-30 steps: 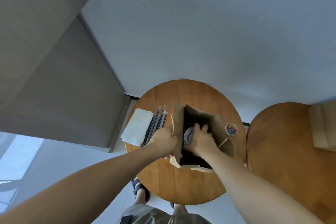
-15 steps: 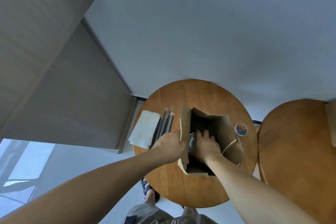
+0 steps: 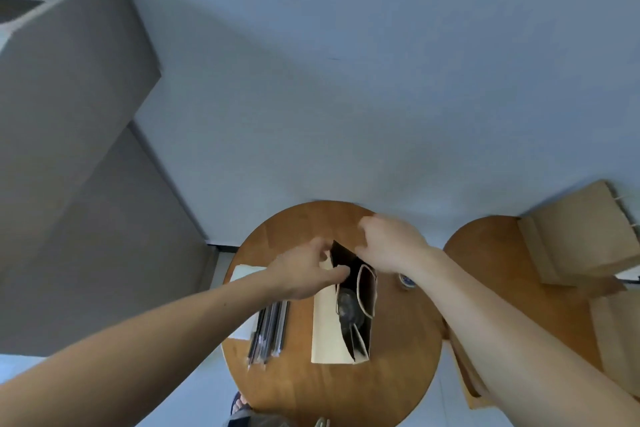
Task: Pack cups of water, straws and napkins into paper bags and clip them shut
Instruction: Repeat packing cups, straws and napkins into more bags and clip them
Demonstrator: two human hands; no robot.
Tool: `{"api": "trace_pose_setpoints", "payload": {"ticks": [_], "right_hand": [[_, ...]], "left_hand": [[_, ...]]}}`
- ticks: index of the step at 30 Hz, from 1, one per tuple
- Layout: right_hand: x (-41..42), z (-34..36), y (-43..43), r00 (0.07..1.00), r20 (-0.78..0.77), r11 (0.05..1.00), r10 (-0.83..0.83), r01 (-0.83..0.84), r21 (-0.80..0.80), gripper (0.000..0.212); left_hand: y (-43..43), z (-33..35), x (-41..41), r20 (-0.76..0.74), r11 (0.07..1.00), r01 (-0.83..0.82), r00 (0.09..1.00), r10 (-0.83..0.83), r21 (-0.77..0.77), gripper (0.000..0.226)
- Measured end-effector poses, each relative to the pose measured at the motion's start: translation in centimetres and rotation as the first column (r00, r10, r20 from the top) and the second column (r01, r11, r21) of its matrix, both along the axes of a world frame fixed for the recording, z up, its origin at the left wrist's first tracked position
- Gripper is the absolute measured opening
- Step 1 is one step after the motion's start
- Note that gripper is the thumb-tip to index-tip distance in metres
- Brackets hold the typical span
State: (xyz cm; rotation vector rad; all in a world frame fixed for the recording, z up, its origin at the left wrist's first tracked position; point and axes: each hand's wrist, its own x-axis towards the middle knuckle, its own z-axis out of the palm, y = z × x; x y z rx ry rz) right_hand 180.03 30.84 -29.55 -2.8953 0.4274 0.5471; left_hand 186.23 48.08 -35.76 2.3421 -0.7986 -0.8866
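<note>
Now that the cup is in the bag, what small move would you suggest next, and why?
Probably the left hand should release the paper bag and pick one of the straws beside it: the cup already sits inside, while the straws lie on the table.

Your left arm covers most of the napkins [image 3: 243,273] and the far ends of the straws [image 3: 268,326]. Your right wrist hides part of a small round thing [image 3: 406,281] beside the bag [image 3: 329,326], too small to identify. Inside the bag, the cup [image 3: 347,305] shows only as a dim rim. Motion blur smears your left hand [image 3: 304,270] and right hand [image 3: 391,246], and the right's fingertips are out of sight. The spare bags [image 3: 581,236] run off the right edge.
</note>
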Motion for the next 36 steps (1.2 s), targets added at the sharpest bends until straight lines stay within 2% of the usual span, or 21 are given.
{"api": "trace_pose_setpoints", "payload": {"ticks": [1, 3, 9, 11, 13, 15, 19, 23, 31, 36], "right_hand": [[0.3, 0.7, 0.2, 0.999, 0.051, 1.0, -0.008, 0.007, 0.008, 0.031], [0.9, 1.6, 1.2, 0.99, 0.134, 0.999, -0.033, 0.027, 0.045, 0.041], [4.3, 0.1, 7.4, 0.966, 0.247, 0.965, -0.081, 0.014, 0.261, 0.041], [5.5, -1.8, 10.3, 0.97, 0.212, 0.931, -0.119, 0.035, 0.363, 0.035], [6.6, -4.5, 12.7, 0.982, 0.131, 0.896, -0.135, 0.064, 0.44, 0.027], [7.3, -7.8, 14.4, 0.99, 0.045, 0.882, -0.137, 0.102, 0.459, 0.016], [7.7, -14.3, 16.4, 0.976, -0.138, 0.878, -0.168, 0.212, 0.43, 0.027], [8.0, -19.6, 17.4, 0.94, -0.249, 0.863, -0.234, 0.319, 0.393, 0.03], [8.1, -27.3, 18.3, 0.874, -0.335, 0.827, -0.352, 0.458, 0.327, 0.041], [8.3, -30.1, 19.0, 0.859, -0.359, 0.795, -0.365, 0.488, 0.36, 0.039]], "left_hand": [[0.1, 0.5, 0.6, 0.021, 0.999, -0.026, 0.999, 0.026, -0.022, 0.08], [0.4, 1.1, 1.8, 0.055, 0.995, -0.084, 0.995, 0.088, -0.056, 0.071], [4.8, 0.0, 4.9, 0.045, 0.973, -0.226, 0.974, 0.224, 0.039, 0.046], [7.1, -1.2, 5.6, 0.018, 0.959, -0.275, 0.961, 0.275, 0.062, 0.03], [9.3, -2.8, 6.1, 0.001, 0.948, -0.3, 0.953, 0.302, 0.11, 0.026], [11.4, -4.5, 6.6, -0.014, 0.934, -0.318, 0.946, 0.325, 0.162, 0.034], [14.4, -7.7, 7.1, -0.031, 0.894, -0.366, 0.922, 0.386, 0.259, 0.034], [15.7, -10.8, 7.4, -0.051, 0.873, -0.377, 0.91, 0.411, 0.309, 0.035], [16.9, -16.0, 7.2, -0.137, 0.864, -0.374, 0.888, 0.438, 0.337, 0.036], [18.0, -17.8, 7.1, -0.15, 0.851, -0.402, 0.869, 0.471, 0.339, 0.039]]}}
